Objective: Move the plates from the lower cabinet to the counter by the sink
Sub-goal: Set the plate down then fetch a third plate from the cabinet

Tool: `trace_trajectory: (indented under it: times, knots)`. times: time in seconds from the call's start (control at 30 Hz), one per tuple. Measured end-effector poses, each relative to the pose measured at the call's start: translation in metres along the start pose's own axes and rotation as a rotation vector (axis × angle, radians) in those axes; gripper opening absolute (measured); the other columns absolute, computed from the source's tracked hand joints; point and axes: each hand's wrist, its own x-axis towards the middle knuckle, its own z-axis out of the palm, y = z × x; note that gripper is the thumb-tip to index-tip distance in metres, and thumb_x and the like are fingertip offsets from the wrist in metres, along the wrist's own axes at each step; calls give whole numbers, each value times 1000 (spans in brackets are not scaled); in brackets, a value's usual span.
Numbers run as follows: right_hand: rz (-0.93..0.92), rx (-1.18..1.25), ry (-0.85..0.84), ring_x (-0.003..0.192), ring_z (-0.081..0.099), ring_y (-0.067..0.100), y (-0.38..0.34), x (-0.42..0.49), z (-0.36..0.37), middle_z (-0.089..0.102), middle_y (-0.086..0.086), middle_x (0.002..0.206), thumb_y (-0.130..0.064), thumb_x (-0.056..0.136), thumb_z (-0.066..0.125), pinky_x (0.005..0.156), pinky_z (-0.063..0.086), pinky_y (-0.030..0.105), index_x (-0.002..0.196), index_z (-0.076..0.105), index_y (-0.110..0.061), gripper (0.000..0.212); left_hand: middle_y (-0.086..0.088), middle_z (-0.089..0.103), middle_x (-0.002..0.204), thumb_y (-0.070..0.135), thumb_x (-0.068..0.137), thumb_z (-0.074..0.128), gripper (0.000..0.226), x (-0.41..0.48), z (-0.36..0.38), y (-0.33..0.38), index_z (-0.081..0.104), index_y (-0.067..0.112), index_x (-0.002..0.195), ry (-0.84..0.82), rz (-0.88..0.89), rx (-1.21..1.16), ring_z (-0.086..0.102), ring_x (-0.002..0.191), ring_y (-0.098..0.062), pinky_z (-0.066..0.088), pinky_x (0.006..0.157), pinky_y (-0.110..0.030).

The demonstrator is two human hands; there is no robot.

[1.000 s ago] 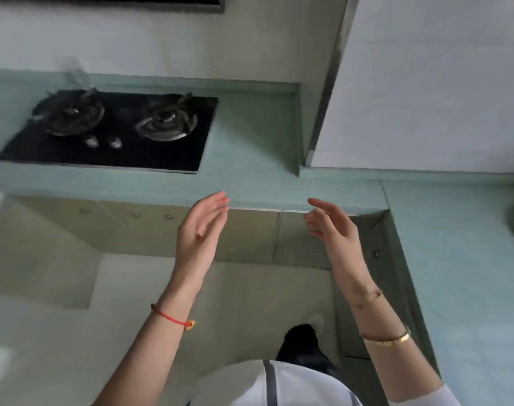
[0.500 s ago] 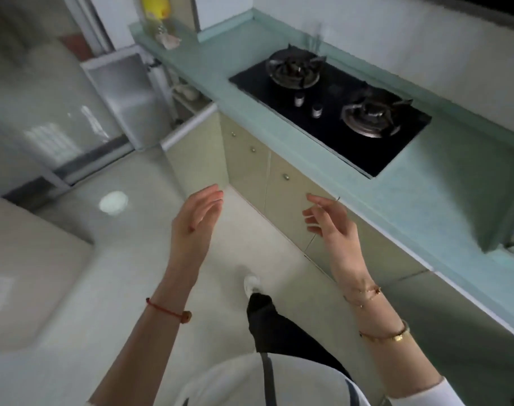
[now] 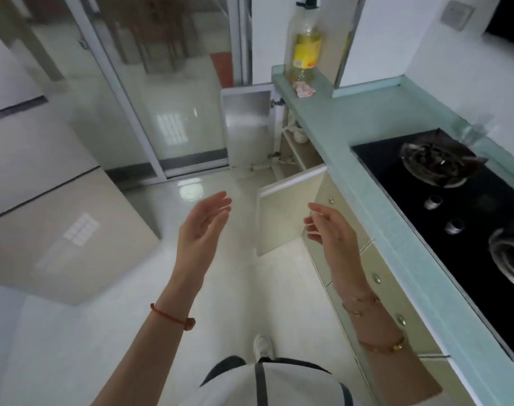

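View has swung left. The person now looks along the surface (image 3: 331,133) toward the open lower cabinet (image 3: 290,148) at its far end. Both doors are swung out: near door (image 3: 285,218) just ahead of the hands, far door (image 3: 247,127) beyond. So the walk to the pickup seems under way; no plate taken yet.

Left hand (image 3: 203,227) is raised, palm turned inward, fingers straight & loosely together, holding nothing. Right hand (image 3: 333,230) mirrors it, fingers relaxed & slightly apart, also empty, in front of the drawer fronts below the stove (image 3: 443,206).

Plates: pale crockery (image 3: 298,133) shows on a shelf inside the cabinet, too small to tell plates from bowls. Sink not in view.

Vs 1 s ago: the head then faced the stove square-on, w/ a corner of the surface at right. Half a sec ago it was mid-turn, the cabinet only at the top edge. Now the cabinet sits near centre & an oil bottle (image 3: 305,45) stands at the surface's end. Hands keep the same raised, empty pose.

Next, prob.: close in, crouch, reach to the shelf w/ both hands.
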Motion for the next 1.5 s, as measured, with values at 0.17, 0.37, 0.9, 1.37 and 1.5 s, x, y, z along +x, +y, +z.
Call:
trace_trajectory:
  times: [0.17,0.37,0.9,1.37,1.5]
  knots:
    - [-26,-17,-47,90,66,10,-9,70,36,70,-9,89,-19,98,52,86,57,30,117,67,-17,24,-4,69,124,11,99,56,33,65,-10,-3,60,13,132,43,-2,13,65,118,-17,47,109,-46]
    - [9,-20,-15,89,67,10,-4,148,80,71,-6,90,-19,98,52,86,56,30,119,66,-15,25,-5,69,123,10,98,57,33,159,-24,-19,60,13,131,39,-22,10,65,118,-16,47,108,-46]
    - [104,87,388,87,65,8,0,348,262,70,2,96,-18,98,53,84,55,27,117,67,-14,23,-5,71,119,17,92,62,31,506,-92,-40,65,19,123,-366,-34,62,65,117,-21,47,108,-45]
    - [224,91,727,88,64,9,31,513,265,69,1,98,-19,98,54,77,52,20,117,66,-18,23,8,72,119,12,95,63,32,725,23,-90,67,26,124,-737,-121,95,64,117,-6,48,108,-41]
    - [267,117,834,86,63,11,40,563,246,69,3,98,-18,97,54,78,51,22,114,67,-18,21,1,71,120,9,95,63,32,779,79,-109,66,18,125,-839,-109,106,66,115,-8,50,105,-37]
